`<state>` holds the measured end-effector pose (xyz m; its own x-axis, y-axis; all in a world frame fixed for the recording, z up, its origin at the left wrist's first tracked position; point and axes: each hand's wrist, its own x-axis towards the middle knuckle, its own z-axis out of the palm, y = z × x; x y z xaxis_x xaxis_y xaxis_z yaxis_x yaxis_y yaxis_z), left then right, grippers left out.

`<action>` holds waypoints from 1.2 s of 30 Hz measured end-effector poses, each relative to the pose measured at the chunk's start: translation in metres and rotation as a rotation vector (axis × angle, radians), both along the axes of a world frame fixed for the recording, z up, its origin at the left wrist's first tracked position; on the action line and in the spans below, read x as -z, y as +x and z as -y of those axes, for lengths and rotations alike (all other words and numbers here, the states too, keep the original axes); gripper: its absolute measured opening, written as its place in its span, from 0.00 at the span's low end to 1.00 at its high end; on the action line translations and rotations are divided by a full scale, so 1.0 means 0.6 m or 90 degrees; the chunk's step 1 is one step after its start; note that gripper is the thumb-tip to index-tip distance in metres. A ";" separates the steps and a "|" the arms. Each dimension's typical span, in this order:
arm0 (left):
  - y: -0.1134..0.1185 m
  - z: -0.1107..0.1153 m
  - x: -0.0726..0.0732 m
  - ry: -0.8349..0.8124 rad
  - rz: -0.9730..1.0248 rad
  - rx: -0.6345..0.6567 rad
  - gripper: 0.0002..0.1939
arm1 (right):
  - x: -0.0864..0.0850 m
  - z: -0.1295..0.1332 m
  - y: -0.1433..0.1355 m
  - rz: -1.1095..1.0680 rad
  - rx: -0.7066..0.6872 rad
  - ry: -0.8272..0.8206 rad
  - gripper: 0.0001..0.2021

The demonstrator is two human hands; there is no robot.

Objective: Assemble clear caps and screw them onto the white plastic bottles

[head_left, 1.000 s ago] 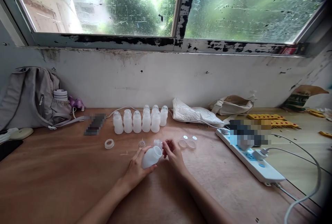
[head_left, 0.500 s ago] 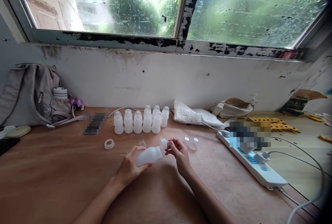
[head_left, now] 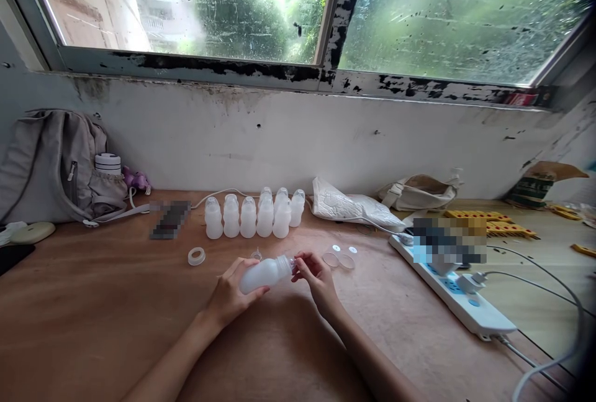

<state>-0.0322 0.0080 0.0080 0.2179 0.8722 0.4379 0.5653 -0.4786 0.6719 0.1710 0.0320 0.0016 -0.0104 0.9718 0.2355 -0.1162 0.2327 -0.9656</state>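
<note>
A frosted white bottle lies tilted in my left hand, its neck pointing right. My right hand pinches a small clear piece at the bottle's mouth; the fingers partly hide it. Behind my hands several similar bottles with clear tops stand upright in a group. On the table left of the held bottle is a white ring. A small clear part sits just behind that bottle. Beyond my right hand lie two clear round pieces and two small white discs.
A white power strip with plugs and cables runs along the right. A white padded bag and a beige pouch lie by the wall. At the left are a grey backpack and a blurred dark flat object.
The clear piece in my right hand has moved left into the bottle's mouth, and its wide part no longer shows outside the neck. The bottle has shifted slightly left and up.
</note>
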 end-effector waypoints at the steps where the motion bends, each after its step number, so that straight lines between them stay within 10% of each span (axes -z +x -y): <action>1: 0.000 0.000 0.000 0.000 0.000 0.002 0.20 | 0.001 0.000 0.000 0.005 -0.003 0.001 0.12; 12: 0.000 0.006 -0.018 -0.076 0.024 0.034 0.19 | 0.008 0.002 0.004 0.142 0.053 0.044 0.14; 25: 0.007 -0.009 -0.007 -0.447 0.349 0.095 0.17 | -0.003 0.004 -0.004 0.054 0.027 0.055 0.11; 36: -0.005 -0.014 -0.015 -0.433 0.311 0.083 0.16 | -0.013 0.012 -0.002 0.069 -0.054 0.028 0.10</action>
